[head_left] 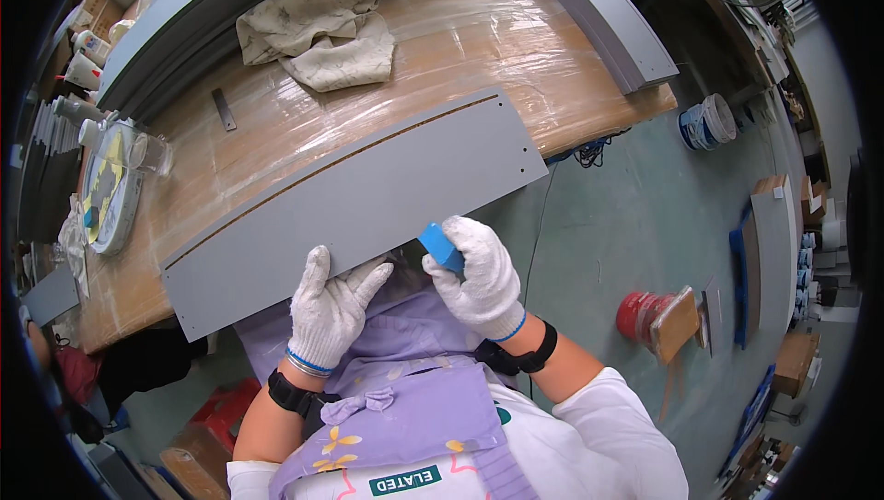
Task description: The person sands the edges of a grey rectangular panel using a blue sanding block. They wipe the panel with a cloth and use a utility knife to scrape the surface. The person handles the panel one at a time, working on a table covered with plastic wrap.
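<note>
Across the wrapped table's [451, 40] near side, a grey panel [359, 196] lies ahead, long axis rising rightward. The left hand [329, 318] — fingers spread — is at its near edge; the right hand [485, 281] — nearer its right end — clamps a blue block [441, 247].

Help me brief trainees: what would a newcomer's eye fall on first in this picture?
The long grey panel dominates the middle, slanting along the near side of the wrapped table. By the panel's near edge, the bright blue block in the gloved right hand stands out. Farther back, a crumpled cloth lies on the table.
</note>
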`<state>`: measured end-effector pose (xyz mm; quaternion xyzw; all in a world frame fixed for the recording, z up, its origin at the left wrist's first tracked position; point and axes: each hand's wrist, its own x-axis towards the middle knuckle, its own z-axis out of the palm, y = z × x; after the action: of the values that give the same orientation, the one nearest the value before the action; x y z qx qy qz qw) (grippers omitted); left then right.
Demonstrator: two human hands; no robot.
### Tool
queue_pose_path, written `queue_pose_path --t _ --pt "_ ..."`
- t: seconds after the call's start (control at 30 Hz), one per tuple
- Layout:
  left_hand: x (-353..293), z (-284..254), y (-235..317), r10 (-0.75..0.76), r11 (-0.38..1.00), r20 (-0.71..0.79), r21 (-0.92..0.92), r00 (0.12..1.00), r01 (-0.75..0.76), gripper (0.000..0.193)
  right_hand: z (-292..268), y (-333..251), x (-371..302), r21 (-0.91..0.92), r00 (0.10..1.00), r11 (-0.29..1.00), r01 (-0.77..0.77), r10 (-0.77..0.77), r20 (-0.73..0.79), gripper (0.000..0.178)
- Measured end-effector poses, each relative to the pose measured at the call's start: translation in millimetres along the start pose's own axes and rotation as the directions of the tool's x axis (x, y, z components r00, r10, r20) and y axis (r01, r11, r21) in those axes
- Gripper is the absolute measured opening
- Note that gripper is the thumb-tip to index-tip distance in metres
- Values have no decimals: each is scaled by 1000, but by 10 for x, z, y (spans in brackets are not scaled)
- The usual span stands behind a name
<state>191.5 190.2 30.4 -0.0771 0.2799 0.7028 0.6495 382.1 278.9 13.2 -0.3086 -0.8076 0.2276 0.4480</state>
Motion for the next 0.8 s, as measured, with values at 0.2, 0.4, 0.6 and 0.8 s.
queue_pose_path --t 0.2,0.4,0.6,0.8 --pt "-145 -230 167 22 995 -35 99 999 -18 48 -310 398 43 -222 981 962 -159 129 -146 45" --pt "-365 -450 377 60 995 -77 82 995 -54 45 -59 180 11 -184 998 983 10 -20 -56 49" --pt "-275 -353 323 116 987 -80 125 990 -105 47 504 -277 181 9 944 966 259 -255 210 61" --pt "-473 -589 541 114 985 -89 140 989 -101 62 -111 319 346 -363 999 931 -42 31 -34 46"
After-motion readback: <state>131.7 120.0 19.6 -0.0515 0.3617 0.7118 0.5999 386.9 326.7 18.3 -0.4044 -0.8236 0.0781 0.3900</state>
